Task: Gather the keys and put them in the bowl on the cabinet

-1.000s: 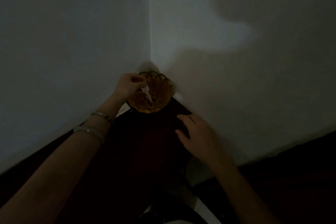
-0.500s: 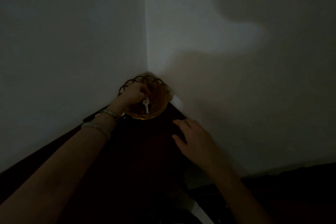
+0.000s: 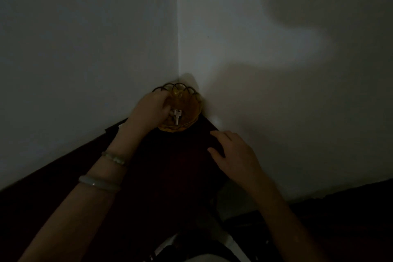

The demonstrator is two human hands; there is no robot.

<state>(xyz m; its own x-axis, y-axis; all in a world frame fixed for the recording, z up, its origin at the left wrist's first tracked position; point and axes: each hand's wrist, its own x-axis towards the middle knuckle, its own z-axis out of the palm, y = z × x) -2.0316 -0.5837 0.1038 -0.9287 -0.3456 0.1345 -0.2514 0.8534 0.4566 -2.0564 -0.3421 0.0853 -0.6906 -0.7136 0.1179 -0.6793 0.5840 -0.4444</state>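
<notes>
Head view is very dim, and much of the lower frame is lost in darkness — the cabinet (image 3: 180, 168) reads only as a dark, reddish-brown top wedged into the corner where two pale walls (image 3: 85, 38) meet, its front edge and sides impossible to trace. At the bottom edge something pale and something black are cut off and cannot be identified.

The bowl (image 3: 192, 113) sits at the far corner of the cabinet top, right against the walls. It is amber and translucent, with a dark scalloped rim of looping arcs; its left side is hidden behind the left hand (image 3: 152, 110). Inside it a silver key (image 3: 177, 115) catches the light — square head uppermost, blade pointing toward the camera. Other shapes in the bowl beside it are too murky to make out.

The left hand reaches into the bowl from the left, fingers curled down by the key's head; whether they pinch the key or merely touch it cannot be told. Its wrist carries a beaded bracelet (image 3: 116, 158) and, further back, a smooth pale bangle (image 3: 98, 183).

The right hand (image 3: 236, 155) is empty, lying open with fingers spread on the cabinet's right edge, near the bowl but apart from it.
</notes>
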